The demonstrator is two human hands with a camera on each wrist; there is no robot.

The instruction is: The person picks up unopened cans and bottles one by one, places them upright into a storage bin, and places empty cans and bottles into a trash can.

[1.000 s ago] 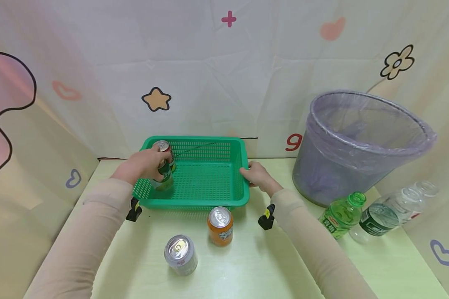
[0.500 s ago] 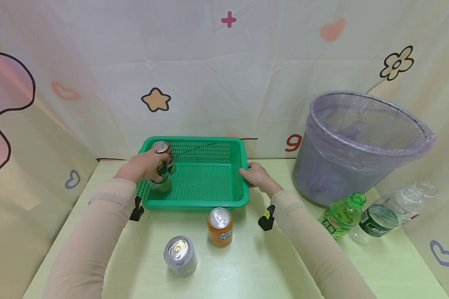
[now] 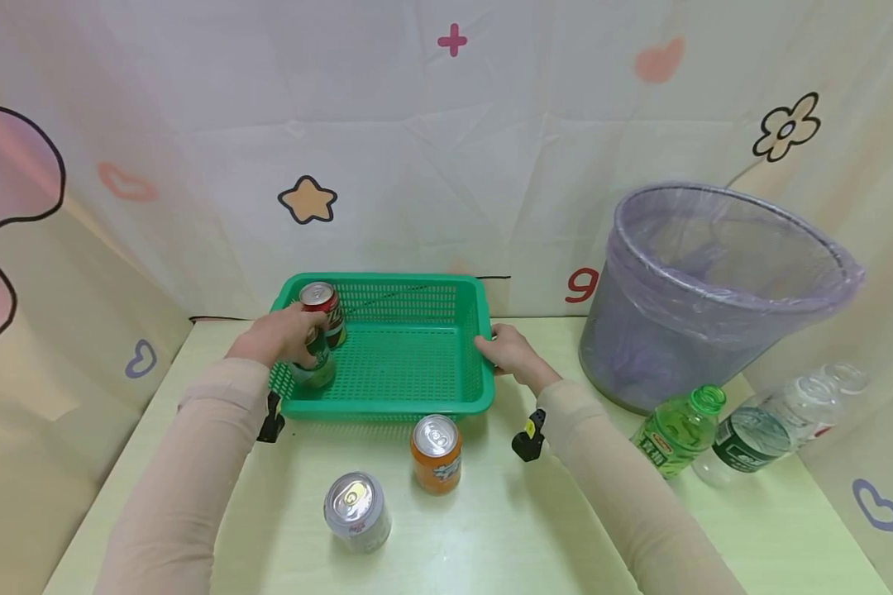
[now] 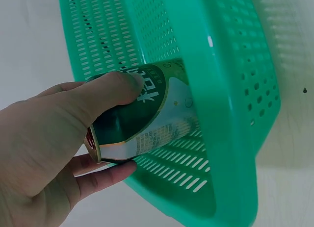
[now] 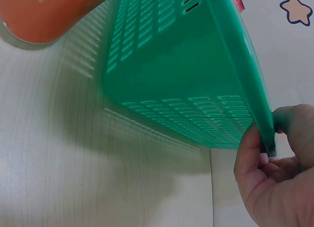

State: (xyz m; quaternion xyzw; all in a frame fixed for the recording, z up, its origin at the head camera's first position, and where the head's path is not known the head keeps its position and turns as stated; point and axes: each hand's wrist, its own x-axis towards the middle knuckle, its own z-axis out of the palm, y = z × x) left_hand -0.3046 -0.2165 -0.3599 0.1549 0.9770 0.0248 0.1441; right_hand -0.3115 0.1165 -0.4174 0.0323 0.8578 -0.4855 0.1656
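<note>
Green plastic forms the basket [image 3: 398, 364] that sits on the bench [image 3: 506, 537], near its far edge and left of the middle of that edge. Inside, at the basket's left end, the person's left hand [image 3: 277, 335] grips a green can [image 4: 162, 121], with the thumb on one side of it and fingers curled round the other; the lower end of the can is hidden behind the rim in the left wrist view. A red can [image 3: 335, 321] stands just beside it, toward the basket's far left corner. At the opposite end, the right hand [image 3: 513, 351] pinches the basket's right rim between thumb and curled fingers. An orange can [image 3: 436, 464] stands upright on the bench just in front of the basket's near side, and a silver can [image 3: 359, 514] stands to its left, farther from the bench's far edge. Toward the far right corner is a grey bin [image 3: 625, 339] with a thin purple bag [image 3: 744, 302] folded over its mouth. Between the bin and the right edge of the bench are a green bottle [image 3: 677, 438] and, just beside it, clear bottles [image 3: 755, 434].
</note>
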